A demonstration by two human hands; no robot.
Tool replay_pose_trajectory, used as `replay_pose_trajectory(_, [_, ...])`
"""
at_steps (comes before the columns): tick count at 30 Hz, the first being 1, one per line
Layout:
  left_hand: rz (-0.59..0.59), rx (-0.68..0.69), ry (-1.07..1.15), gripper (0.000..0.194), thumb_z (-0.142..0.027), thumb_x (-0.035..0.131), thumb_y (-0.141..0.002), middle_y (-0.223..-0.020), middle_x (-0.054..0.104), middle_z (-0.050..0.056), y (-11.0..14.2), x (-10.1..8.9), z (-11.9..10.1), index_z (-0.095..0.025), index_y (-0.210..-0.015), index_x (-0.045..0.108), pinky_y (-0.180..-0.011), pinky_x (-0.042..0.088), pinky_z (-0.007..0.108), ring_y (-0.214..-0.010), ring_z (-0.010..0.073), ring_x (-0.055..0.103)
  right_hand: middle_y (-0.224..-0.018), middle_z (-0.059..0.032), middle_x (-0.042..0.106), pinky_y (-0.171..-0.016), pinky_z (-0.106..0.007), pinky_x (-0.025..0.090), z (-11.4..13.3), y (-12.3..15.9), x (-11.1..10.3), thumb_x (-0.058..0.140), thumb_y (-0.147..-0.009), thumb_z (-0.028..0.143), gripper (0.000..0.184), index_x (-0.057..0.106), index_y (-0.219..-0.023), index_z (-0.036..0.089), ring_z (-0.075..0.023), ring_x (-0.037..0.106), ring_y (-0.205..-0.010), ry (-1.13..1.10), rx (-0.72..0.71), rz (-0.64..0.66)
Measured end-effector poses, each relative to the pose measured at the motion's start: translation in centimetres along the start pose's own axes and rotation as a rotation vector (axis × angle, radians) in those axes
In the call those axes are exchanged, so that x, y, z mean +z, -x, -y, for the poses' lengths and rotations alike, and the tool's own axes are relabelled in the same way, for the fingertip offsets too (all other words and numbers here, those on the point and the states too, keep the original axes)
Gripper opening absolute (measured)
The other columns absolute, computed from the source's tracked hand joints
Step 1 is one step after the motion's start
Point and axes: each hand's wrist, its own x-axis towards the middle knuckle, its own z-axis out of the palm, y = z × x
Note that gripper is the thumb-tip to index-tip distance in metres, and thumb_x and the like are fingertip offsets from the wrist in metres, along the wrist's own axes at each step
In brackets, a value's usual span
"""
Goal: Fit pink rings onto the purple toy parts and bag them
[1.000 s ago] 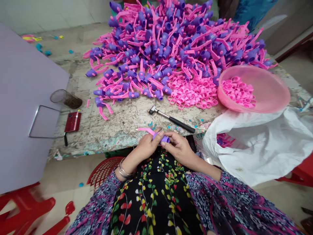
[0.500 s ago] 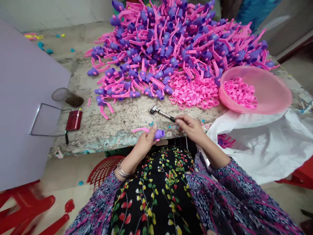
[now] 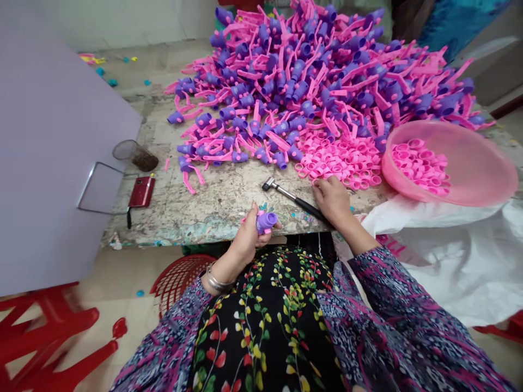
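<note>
My left hand (image 3: 247, 234) is wrapped round a purple plastic tube piece (image 3: 266, 220) with pink parts on its sides, its open end facing right over the table's front edge. My right hand (image 3: 334, 200) reaches to the near edge of a heap of pink rings (image 3: 341, 158), fingers curled and fingertips pinching at a ring there. Below that hand lies a small hammer (image 3: 292, 197) with a metal head and black handle, its handle end passing under my right wrist.
A large pile of purple-and-pink pieces (image 3: 298, 81) covers the back. To the right, a pink basin (image 3: 482, 163) holds more rings, above a white sack (image 3: 457, 261). At left are a glass (image 3: 137, 155), a red phone-like device (image 3: 141, 191) and a pale panel (image 3: 61, 147).
My right hand has let go of the hammer's handle and moved forward to the ring heap. The left hand has turned the purple piece, its long pink arm now hidden. The view has shifted left.
</note>
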Motion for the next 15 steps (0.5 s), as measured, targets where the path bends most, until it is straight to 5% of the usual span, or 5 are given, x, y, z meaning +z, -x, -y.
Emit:
replay_pose_trajectory(3, [0.043,-0.018,0.037,0.076,-0.077,0.029,-0.087,-0.038,0.024,-0.008,0.0,-0.2,0.0,-0.010,-0.073,0.064,-0.039,0.008,0.022,-0.035,0.0047,0.013,-0.099,-0.0090,0.060,-0.074,-0.034,0.047,1.4,1.7,-0.5,0.062,-0.086,0.032,0.015,0.069,-0.088,0.019,-0.0214,0.057,-0.087,-0.490,0.019,-0.082])
replay_pose_trajectory(8, [0.063,-0.022,0.035,0.073,-0.075,0.030,-0.089,-0.039,0.027,-0.008,0.2,0.2,-0.3,-0.011,-0.071,0.062,-0.039,0.009,0.021,-0.035,0.0043,0.015,-0.083,0.0020,0.065,-0.062,-0.024,0.050,5.3,5.2,-2.8,0.077,-0.077,0.037,0.023,0.063,-0.089,0.024,-0.0117,0.061,-0.069,-1.461,0.421,0.341])
replay_pose_trajectory(12, [0.074,-0.015,0.022,0.071,-0.074,0.029,-0.089,-0.039,0.027,-0.008,0.4,0.6,-0.5,-0.013,-0.071,0.060,-0.039,0.010,0.021,-0.035,0.0044,0.015,-0.085,0.0027,0.068,-0.065,-0.021,0.054,6.7,6.7,-4.1,0.080,-0.075,0.029,0.039,0.064,-0.111,0.025,-0.0091,0.064,-0.069,-1.824,0.553,0.539])
replay_pose_trajectory(15, [0.055,-0.004,0.011,0.069,-0.074,0.031,-0.089,-0.039,0.027,-0.008,0.7,0.7,-0.6,-0.013,-0.071,0.058,-0.039,0.010,0.022,-0.035,0.0048,0.016,-0.084,0.0006,0.069,-0.069,-0.020,0.056,6.9,7.2,-4.4,0.077,-0.078,0.026,0.033,0.068,-0.109,0.019,-0.0088,0.066,-0.072,-1.925,0.560,0.608])
